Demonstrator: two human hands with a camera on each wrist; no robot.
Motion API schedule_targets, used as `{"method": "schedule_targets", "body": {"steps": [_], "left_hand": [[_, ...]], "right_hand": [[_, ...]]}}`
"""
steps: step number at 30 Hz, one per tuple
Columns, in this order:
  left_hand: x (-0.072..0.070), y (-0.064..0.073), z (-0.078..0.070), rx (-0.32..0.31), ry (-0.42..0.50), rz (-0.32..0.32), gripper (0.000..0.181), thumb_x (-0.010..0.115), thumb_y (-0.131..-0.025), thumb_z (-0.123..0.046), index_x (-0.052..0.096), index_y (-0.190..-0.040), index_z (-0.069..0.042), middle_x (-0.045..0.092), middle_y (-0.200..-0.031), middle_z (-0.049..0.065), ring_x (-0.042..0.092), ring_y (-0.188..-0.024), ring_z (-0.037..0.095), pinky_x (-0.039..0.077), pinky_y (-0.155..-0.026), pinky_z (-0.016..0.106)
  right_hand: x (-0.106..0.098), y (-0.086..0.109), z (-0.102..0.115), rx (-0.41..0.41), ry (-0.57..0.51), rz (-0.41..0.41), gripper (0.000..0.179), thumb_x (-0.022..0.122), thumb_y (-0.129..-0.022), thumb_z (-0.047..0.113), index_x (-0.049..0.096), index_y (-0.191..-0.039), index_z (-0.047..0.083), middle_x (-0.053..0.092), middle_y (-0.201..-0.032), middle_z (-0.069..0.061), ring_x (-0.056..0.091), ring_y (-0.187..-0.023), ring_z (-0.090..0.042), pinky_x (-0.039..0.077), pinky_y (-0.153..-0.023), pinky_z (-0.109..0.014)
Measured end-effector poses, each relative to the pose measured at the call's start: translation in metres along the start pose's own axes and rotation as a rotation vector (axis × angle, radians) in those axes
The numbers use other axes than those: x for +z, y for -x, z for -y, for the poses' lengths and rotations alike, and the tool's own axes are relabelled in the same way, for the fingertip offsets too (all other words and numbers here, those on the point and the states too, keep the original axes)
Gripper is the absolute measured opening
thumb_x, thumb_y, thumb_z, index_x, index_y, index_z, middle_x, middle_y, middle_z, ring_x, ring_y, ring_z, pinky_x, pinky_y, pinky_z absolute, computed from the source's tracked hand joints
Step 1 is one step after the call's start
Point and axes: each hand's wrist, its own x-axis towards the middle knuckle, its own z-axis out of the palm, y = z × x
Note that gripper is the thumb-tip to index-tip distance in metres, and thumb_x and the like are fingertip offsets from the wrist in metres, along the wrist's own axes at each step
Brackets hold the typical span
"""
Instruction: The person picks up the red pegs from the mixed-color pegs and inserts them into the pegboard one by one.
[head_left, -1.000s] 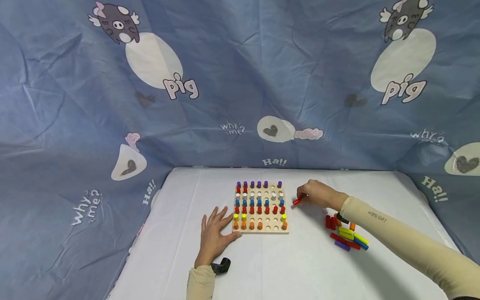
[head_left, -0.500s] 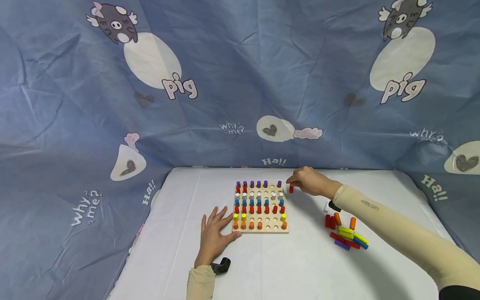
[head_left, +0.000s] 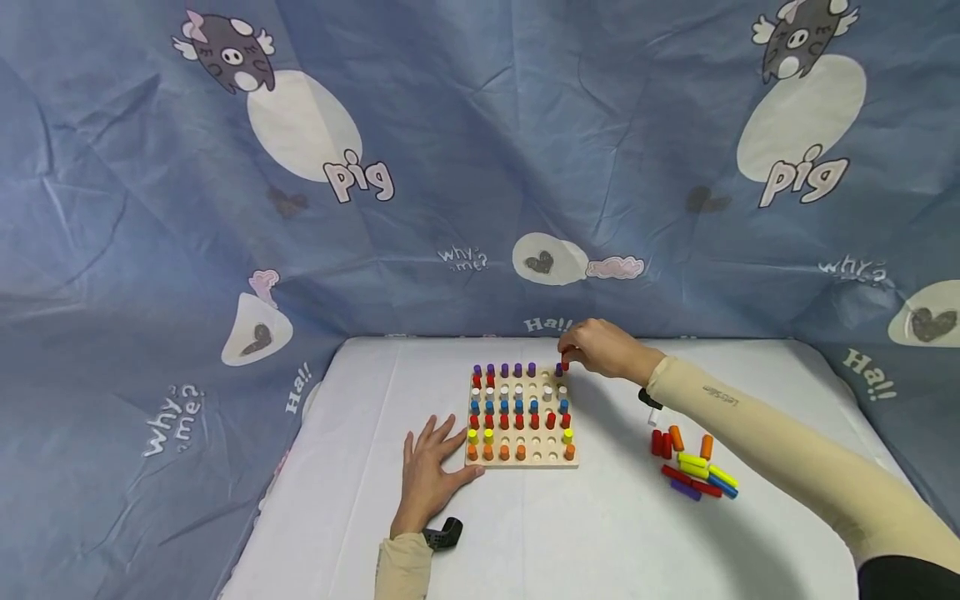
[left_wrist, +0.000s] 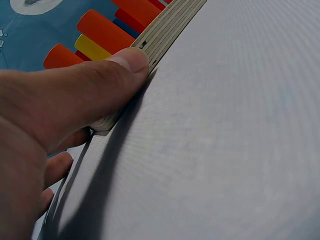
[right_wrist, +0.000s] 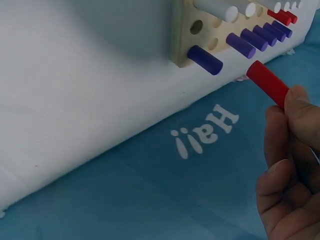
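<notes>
A light wooden pegboard (head_left: 528,443) stands on the white table, with rows of purple, red, white, blue, yellow and orange pegs upright in it. Several holes hold no peg. My left hand (head_left: 429,471) lies at its near left corner with fingers spread; in the left wrist view the thumb (left_wrist: 107,82) presses the board's side edge. Over the far right corner, my right hand (head_left: 603,348) pinches a red peg (right_wrist: 270,82) between thumb and index finger. In the right wrist view that peg is apart from the board, near the purple pegs (right_wrist: 206,60).
Loose red, orange, yellow, blue and purple pegs (head_left: 693,468) lie in a pile on the table right of the board. A white peg (head_left: 654,417) lies just behind them, below the right wrist. A blue printed cloth (head_left: 480,183) hangs behind the table.
My right hand has moved left and away from me with the red peg, from beside the board to its far right corner. The peg was turned from lying to upright. My left hand stays put.
</notes>
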Motion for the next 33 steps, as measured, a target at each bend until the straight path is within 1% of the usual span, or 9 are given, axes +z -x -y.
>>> {"method": "schedule_targets", "body": {"steps": [5, 8, 12, 18, 22, 29, 33], "left_hand": [[0.0, 0.0, 0.0, -0.003, -0.003, -0.004, 0.073, 0.083, -0.069, -0.056, 0.067, -0.129, -0.018, 0.051, -0.148, 0.008, 0.031, -0.146, 0.036, 0.008, -0.117, 0.067], [0.001, 0.0, 0.001, -0.002, -0.004, -0.007, 0.073, 0.083, -0.069, -0.057, 0.067, -0.129, -0.019, 0.051, -0.149, 0.008, 0.031, -0.146, 0.035, 0.008, -0.118, 0.066], [0.001, 0.0, 0.002, 0.0, -0.002, -0.007, 0.073, 0.082, -0.069, -0.058, 0.067, -0.129, -0.019, 0.051, -0.149, 0.008, 0.031, -0.146, 0.035, 0.008, -0.117, 0.067], [0.002, 0.0, 0.003, 0.006, -0.003, -0.005, 0.073, 0.082, -0.069, -0.058, 0.067, -0.129, -0.02, 0.05, -0.149, 0.007, 0.031, -0.146, 0.035, 0.008, -0.117, 0.067], [0.002, -0.001, 0.003, 0.004, -0.003, -0.007, 0.073, 0.083, -0.069, -0.057, 0.067, -0.129, -0.02, 0.05, -0.149, 0.007, 0.031, -0.146, 0.035, 0.008, -0.117, 0.067], [0.002, -0.001, 0.003, 0.007, 0.0, -0.012, 0.073, 0.082, -0.069, -0.058, 0.068, -0.128, -0.019, 0.051, -0.148, 0.007, 0.032, -0.146, 0.036, 0.008, -0.117, 0.067], [0.002, -0.001, 0.004, 0.013, 0.0, -0.014, 0.073, 0.082, -0.069, -0.058, 0.067, -0.128, -0.019, 0.051, -0.148, 0.008, 0.032, -0.146, 0.036, 0.008, -0.117, 0.067]], "right_hand": [[0.0, -0.009, 0.006, -0.021, 0.036, -0.028, 0.006, 0.078, -0.085, 0.013, 0.075, -0.091, 0.012, 0.071, -0.085, 0.003, 0.065, -0.074, -0.009, 0.056, -0.062, -0.027], [0.003, -0.014, 0.011, -0.036, 0.055, -0.046, 0.005, 0.077, -0.086, 0.014, 0.075, -0.09, 0.013, 0.07, -0.085, 0.003, 0.065, -0.073, -0.009, 0.056, -0.062, -0.028], [0.007, -0.022, 0.017, -0.059, 0.08, -0.052, 0.004, 0.076, -0.087, 0.013, 0.075, -0.091, 0.015, 0.07, -0.086, 0.002, 0.066, -0.075, -0.011, 0.057, -0.063, -0.028], [0.015, -0.034, 0.026, -0.069, 0.119, -0.054, 0.01, 0.072, -0.09, 0.012, 0.077, -0.098, 0.015, 0.072, -0.092, 0.0, 0.069, -0.081, -0.014, 0.06, -0.069, -0.03], [0.022, -0.042, 0.03, -0.074, 0.146, -0.062, 0.012, 0.071, -0.091, 0.011, 0.077, -0.101, 0.015, 0.073, -0.094, 0.0, 0.07, -0.081, -0.015, 0.06, -0.07, -0.032], [0.032, -0.052, 0.032, -0.043, 0.16, -0.033, 0.014, 0.071, -0.091, 0.01, 0.077, -0.103, 0.014, 0.074, -0.095, -0.002, 0.07, -0.083, -0.016, 0.06, -0.072, -0.032], [0.038, -0.057, 0.031, -0.051, 0.159, -0.025, 0.014, 0.071, -0.091, 0.011, 0.077, -0.103, 0.013, 0.074, -0.098, -0.002, 0.071, -0.086, -0.016, 0.06, -0.075, -0.032]]}}
